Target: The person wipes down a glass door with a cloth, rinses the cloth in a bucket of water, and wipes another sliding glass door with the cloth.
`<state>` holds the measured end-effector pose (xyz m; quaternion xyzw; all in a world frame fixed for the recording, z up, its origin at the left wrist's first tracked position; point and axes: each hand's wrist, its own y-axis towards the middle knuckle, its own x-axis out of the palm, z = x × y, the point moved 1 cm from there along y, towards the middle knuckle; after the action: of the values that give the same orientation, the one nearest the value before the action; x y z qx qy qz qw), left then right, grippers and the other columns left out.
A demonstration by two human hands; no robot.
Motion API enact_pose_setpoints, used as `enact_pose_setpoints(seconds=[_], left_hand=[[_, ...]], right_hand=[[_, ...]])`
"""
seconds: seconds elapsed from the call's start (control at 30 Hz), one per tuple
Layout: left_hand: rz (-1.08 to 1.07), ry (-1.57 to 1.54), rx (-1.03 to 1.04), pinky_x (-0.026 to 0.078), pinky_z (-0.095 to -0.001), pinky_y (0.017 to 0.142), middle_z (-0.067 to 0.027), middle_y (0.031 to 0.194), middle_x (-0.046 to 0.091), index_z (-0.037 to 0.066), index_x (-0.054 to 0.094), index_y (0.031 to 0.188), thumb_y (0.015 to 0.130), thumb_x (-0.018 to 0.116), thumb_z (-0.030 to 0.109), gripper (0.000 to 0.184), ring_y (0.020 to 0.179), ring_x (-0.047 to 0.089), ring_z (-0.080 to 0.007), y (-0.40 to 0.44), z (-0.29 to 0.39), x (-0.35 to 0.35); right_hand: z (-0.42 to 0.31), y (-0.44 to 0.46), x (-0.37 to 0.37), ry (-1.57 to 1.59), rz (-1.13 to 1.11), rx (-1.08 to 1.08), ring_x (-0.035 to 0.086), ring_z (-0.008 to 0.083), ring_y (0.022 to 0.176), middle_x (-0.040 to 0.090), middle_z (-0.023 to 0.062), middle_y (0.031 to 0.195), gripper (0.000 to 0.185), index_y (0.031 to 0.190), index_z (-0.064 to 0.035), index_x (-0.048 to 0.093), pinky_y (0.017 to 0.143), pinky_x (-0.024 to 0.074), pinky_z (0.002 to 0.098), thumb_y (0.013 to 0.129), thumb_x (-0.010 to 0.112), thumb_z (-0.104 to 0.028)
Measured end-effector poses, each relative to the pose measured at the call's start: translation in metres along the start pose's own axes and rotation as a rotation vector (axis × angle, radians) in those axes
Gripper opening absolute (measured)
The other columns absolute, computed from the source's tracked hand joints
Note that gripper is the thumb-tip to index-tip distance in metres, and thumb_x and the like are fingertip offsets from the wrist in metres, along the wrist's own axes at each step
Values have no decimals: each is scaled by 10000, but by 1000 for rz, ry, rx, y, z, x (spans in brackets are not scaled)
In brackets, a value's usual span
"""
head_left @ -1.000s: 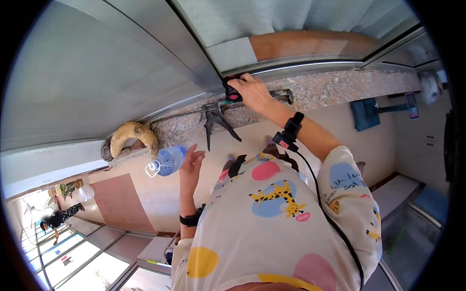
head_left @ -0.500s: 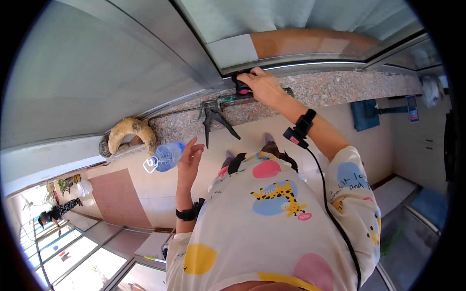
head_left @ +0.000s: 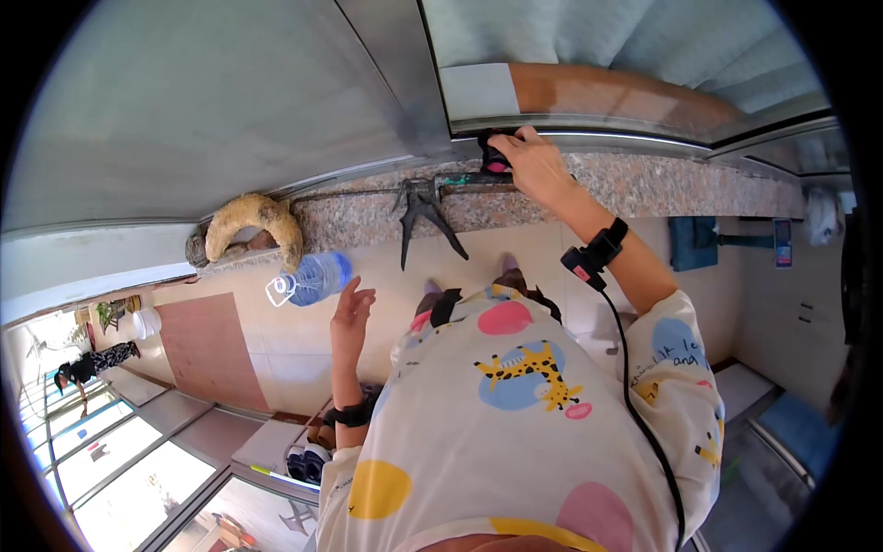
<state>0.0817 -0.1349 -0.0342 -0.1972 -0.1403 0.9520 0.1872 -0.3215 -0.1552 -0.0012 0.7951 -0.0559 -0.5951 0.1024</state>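
My right hand is on the granite window ledge, its fingers closed on a small black and pink object beside the window frame. The object's exact kind is not clear. Just below it, a black caulking gun lies along the ledge, its handle and trigger hanging over the edge. My left hand is in the air with fingers apart, holding nothing. Close by it, on the floor side of the ledge, is a clear blue water jug with a white handle.
A shaggy tan curved object rests at the ledge's left end. The window frame runs along the back. A blue stool stands at right, shoes lie lower left, and another person is far left.
My view has turned slightly, shifting the ledge and window. My right hand stays on the black and pink object by the frame; my left hand sits a little lower, farther from the caulking gun.
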Motion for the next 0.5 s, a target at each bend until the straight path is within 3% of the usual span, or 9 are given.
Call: enact_pose_setpoints(seconds=[0.13, 0.27, 0.33, 0.37, 0.43, 0.5], left_hand=[[23, 7, -19, 470, -262, 804, -64, 1033, 656, 78, 459, 1322, 913, 551, 105, 420, 916, 607, -141, -4, 6, -1], [79, 63, 36, 478, -276, 808, -67, 997, 667, 77, 468, 1313, 918, 558, 117, 407, 901, 613, -132, -7, 16, -4], [120, 37, 44, 485, -277, 799, -73, 991, 668, 80, 485, 1302, 912, 560, 91, 397, 889, 617, -128, -12, 8, -8], [131, 18, 37, 485, -277, 799, -73, 991, 668, 80, 485, 1302, 912, 560, 91, 397, 889, 617, -128, -15, 4, -9], [166, 1, 22, 486, -271, 799, -76, 997, 667, 79, 487, 1301, 908, 554, 72, 398, 894, 616, -125, -22, -3, -10], [176, -7, 16, 492, -268, 779, -71, 998, 666, 75, 503, 1286, 905, 553, 66, 385, 886, 618, -118, -20, 3, -6]], right_hand=[[-15, 12, 17, 68, -12, -165, 553, 234, 925, 646, 29, 1050, 441, 1118, -126, 577, 724, 518, 346, 691, 610, -20], [-12, 25, 33, 76, -92, -161, 575, 253, 893, 645, 28, 1058, 446, 1128, -115, 587, 740, 517, 354, 689, 629, -46], [-14, 26, 11, 109, -208, 113, 599, 294, 886, 642, 87, 1076, 452, 1149, -104, 597, 782, 511, 353, 699, 628, -71], [-10, 25, -4, 98, -220, 98, 599, 294, 886, 642, 87, 1076, 452, 1149, -104, 597, 782, 511, 353, 699, 628, -71], [7, 15, -32, 437, -126, 220, 633, 262, 866, 651, 120, 1013, 437, 1182, -62, 568, 796, 504, 304, 751, 615, -115], [30, -5, -44, 893, -78, 464, 625, 221, 944, 643, 112, 1065, 394, 1169, -10, 578, 830, 489, 294, 786, 586, -102]])
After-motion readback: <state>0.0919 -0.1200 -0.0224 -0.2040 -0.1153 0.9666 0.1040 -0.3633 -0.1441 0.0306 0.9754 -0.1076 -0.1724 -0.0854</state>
